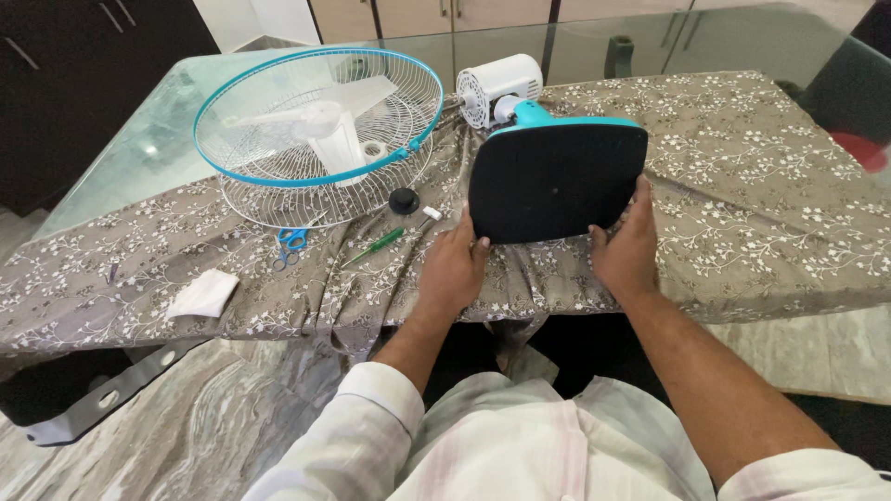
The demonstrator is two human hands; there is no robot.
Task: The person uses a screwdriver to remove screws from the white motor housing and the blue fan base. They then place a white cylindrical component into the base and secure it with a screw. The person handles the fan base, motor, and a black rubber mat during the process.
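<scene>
Both hands clamp the dark fan base [557, 181], tipped up on edge over the patterned cloth [761, 176]. Left hand [455, 264] grips its lower left corner, right hand [629, 246] its lower right; the white motor [498, 88] sits just behind.

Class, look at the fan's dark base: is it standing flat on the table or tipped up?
Tipped up. The fan base shows its dark underside, held by the left hand and right hand.

Glass table [139, 139], floral cloth [742, 186], marble floor [213, 427]
</scene>
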